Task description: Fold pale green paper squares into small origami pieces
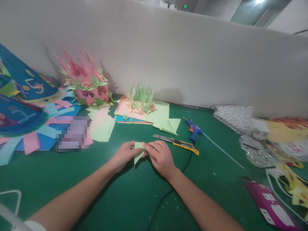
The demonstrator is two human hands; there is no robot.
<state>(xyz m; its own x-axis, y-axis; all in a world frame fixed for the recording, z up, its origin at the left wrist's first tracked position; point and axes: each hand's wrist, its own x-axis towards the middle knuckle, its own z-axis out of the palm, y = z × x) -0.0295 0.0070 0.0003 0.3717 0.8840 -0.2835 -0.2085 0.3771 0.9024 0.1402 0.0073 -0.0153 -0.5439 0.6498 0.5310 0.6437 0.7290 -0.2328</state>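
Centrally, just below mid-frame: left hand [125, 154] and right hand [159, 156] both pinch a small pale green folded paper [139, 152] between fingertips, held over the green table [120, 199]. Just right of the hands lies a yellow utility knife [178, 143]; beyond it, a blue glue gun [193, 129]. Upper left: pink paper crown [84, 80]. Mid-frame: green paper flowers [141, 99] on coloured sheets.

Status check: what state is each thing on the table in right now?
green paper piece, partly folded, pinched between both hands.
left hand, closed on the paper.
right hand, closed on the paper.
utility knife, lying flat, blade extended.
glue gun, lying on its side, no hand on it.
pink paper model, standing upright.
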